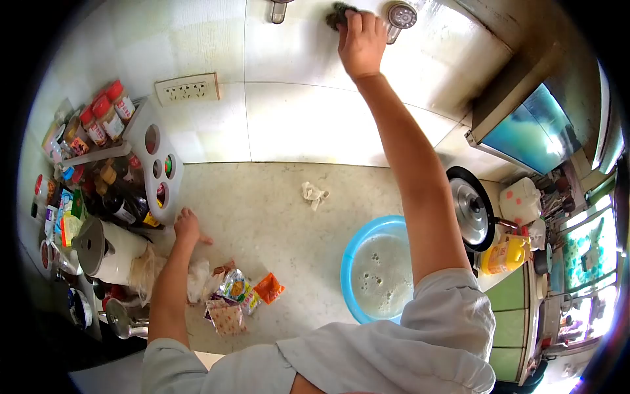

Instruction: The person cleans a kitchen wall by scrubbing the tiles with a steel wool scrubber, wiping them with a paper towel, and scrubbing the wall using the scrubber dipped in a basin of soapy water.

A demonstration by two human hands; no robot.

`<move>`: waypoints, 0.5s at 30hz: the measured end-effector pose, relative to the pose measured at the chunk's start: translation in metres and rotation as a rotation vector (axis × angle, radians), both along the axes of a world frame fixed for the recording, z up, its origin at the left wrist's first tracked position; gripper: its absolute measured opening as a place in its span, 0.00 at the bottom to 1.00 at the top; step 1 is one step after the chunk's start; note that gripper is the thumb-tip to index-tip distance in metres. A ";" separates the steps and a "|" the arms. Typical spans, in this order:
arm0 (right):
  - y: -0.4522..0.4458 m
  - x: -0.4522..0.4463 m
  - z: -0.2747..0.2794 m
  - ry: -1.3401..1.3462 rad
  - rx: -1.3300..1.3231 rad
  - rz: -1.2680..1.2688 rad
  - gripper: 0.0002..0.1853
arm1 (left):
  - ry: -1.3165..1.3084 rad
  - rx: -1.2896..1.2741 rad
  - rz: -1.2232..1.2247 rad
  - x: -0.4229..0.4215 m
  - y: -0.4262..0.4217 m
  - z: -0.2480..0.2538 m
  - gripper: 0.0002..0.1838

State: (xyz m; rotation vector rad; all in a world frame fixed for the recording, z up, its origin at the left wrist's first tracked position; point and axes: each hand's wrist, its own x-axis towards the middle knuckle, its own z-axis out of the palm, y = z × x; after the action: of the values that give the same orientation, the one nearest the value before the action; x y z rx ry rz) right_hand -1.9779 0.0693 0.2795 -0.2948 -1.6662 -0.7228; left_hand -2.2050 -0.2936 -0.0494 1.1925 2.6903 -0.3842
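Observation:
High on the tiled wall [308,52], my right hand [364,46] presses a dark scrubbing pad [338,16] against the tiles, its fingers closed over it. Just right of that hand is a round metal wall fitting [401,16] with small holes. A second metal fitting [279,10] is further left. My left hand [188,226] rests on the counter [282,226] beside the grey spice rack [172,187], thumb spread out and nothing visible in it. A crumpled whitish cloth or tissue [314,195] lies near the wall.
A blue basin [350,262] of soapy water stands below my right arm. Food packets [236,292] lie near my left forearm. A lidded pan [471,207] and yellow bottle [504,255] stand at right. A socket panel [187,89] is on the wall.

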 end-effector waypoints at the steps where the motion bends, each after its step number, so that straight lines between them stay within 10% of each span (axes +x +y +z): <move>1: 0.000 0.000 -0.014 -0.018 -0.018 -0.004 0.13 | -0.014 -0.014 0.001 0.003 0.001 0.007 0.67; 4: 0.008 0.015 -0.142 -0.238 0.132 -0.041 0.09 | -0.036 -0.013 0.010 0.005 0.000 0.012 0.68; 6: -0.013 0.050 -0.149 -0.603 -0.244 -0.002 0.08 | -0.036 0.000 0.019 0.001 -0.003 0.002 0.69; 11: 0.031 0.108 -0.106 0.033 -0.352 -0.155 0.10 | 0.015 -0.011 -0.034 0.002 -0.006 0.002 0.70; 15: 0.023 0.072 -0.108 0.021 -0.425 -0.090 0.10 | -0.027 -0.031 0.002 0.012 0.001 0.021 0.69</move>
State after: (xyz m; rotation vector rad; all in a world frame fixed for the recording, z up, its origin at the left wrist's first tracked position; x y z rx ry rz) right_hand -1.9060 0.0922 0.1711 -0.6783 -1.7870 -0.4224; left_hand -2.1935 -0.2923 -0.0287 1.1786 2.6526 -0.4053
